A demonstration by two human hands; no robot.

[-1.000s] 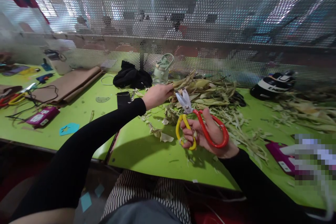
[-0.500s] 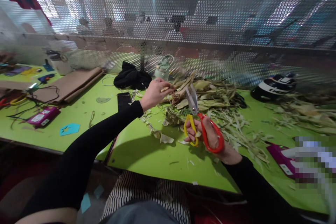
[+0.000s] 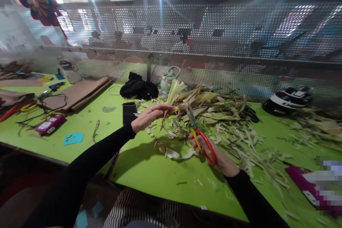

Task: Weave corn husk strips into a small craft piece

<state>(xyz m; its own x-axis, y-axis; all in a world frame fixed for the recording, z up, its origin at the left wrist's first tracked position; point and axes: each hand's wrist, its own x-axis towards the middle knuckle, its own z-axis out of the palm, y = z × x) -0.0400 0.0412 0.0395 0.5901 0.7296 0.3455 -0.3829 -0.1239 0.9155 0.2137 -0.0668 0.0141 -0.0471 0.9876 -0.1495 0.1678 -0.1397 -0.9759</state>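
Observation:
My left hand (image 3: 151,117) is closed, its fingers pinching a pale corn husk (image 3: 175,92) that fans upward beyond the fingertips. In my right hand (image 3: 217,156) is a pair of scissors (image 3: 207,146) with one red and one yellow handle loop. Their blades point up and away, close together, to the right of my left hand. Behind both hands lies a heap of dry corn husks (image 3: 213,101). Thin shredded husk strips (image 3: 245,142) are strewn over the green table (image 3: 149,171), some curling just below my left hand.
A black cloth (image 3: 139,87), a pale green bottle (image 3: 167,82) and a phone (image 3: 129,112) stand or lie behind my left hand. A black-and-white bottle (image 3: 287,100) lies at the right. Purple devices (image 3: 50,124) are on both sides. A perforated metal screen (image 3: 165,46) closes off the back.
My view has tilted up slightly. My left hand has shifted left and down, and the pale husk now stands up at its fingers. The scissors' handles have come closer together.

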